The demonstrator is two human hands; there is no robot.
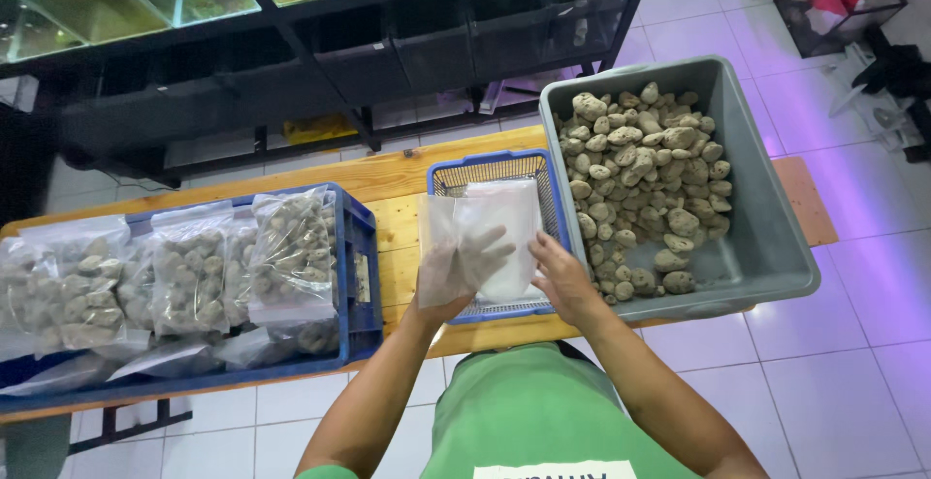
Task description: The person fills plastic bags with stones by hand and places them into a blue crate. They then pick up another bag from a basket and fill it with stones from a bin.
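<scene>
From the head camera we count one empty clear plastic bag [480, 237], held over one small blue mesh basket [499, 167] in the middle of one wooden bench [388, 176]. Our left hand [464, 271] is behind or inside the bag with its fingers spread, showing through the film; our right hand [562, 280] pinches the bag's right lower edge between thumb and fingers.

To the right stands one grey plastic tub [766, 237], touching the basket and holding a heap of pale porous stones [640, 188], too many to count; its right part is bare and its outer corner overhangs the bench end. To the left sits one blue crate [359, 275] with at least four filled stone bags [194, 271] standing in a row and a few more lying flat in front of them. A strip of bare bench lies between crate and basket. Behind the bench a dark rack [320, 72] carries glass tanks; white floor tiles [853, 363] lie open on our right.
</scene>
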